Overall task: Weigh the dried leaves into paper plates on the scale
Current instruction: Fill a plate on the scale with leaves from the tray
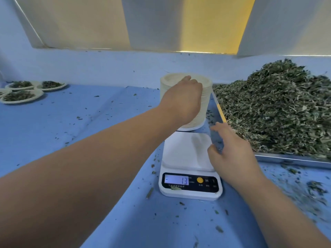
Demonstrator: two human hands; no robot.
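White plastic digital scale (188, 158) stands with its platform bare, reading minus 13. Just behind it, the left hand (182, 99) bends over the tall stack of cream paper plates (202, 111); I cannot tell whether it pinches one. The right hand (231, 149), fingers spread, hovers at the scale's right edge. The heap of green dried leaves (279, 108) lies right of the scale. Two plates sticking together would likely spoil the tare, and a tug might topple the stack.

A small herb-packing workroom: a scale (188, 153) sits on a blue-covered bench (71, 126), a steel tray (286, 157) heaped with dried leaves (277, 108) just right of it, a plate stack (206, 97) behind it, and filled plates (19, 97) well to its left.
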